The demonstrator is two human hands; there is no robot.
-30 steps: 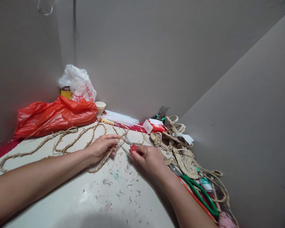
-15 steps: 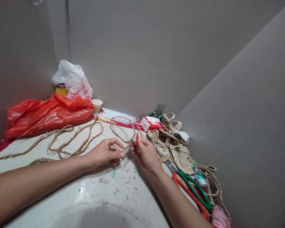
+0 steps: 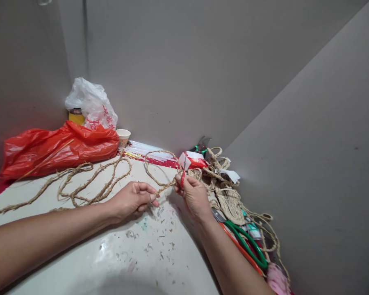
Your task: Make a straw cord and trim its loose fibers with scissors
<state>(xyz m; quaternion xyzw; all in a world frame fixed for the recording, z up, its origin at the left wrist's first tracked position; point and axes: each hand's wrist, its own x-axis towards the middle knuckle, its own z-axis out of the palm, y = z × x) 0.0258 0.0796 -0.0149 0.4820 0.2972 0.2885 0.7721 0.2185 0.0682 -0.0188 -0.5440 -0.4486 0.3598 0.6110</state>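
My left hand [image 3: 138,197] pinches a length of braided straw rope [image 3: 165,187] between thumb and fingers. From there the rope runs to my right hand [image 3: 192,190] and curves up behind in a loop. Small red-handled scissors [image 3: 183,179] are in my right hand, blades pointing up and away. The rope reaches this hand's fingertips; whether they also grip it I cannot tell. A longer coiled rope [image 3: 104,186] lies on the table beyond my left forearm.
A red plastic bag [image 3: 61,143], a white bag [image 3: 90,102] and a paper cup [image 3: 123,137] stand at the back left. Right of my hand are braided coils [image 3: 230,205], large green-and-orange-handled shears [image 3: 247,241] and a red-and-white box [image 3: 193,159]. Scraps litter the table [image 3: 117,262].
My right hand has shifted slightly right with the scissors, widening the gap between my hands and showing more rope between them. The left fingers have closed more on the rope. The view has shifted a little.
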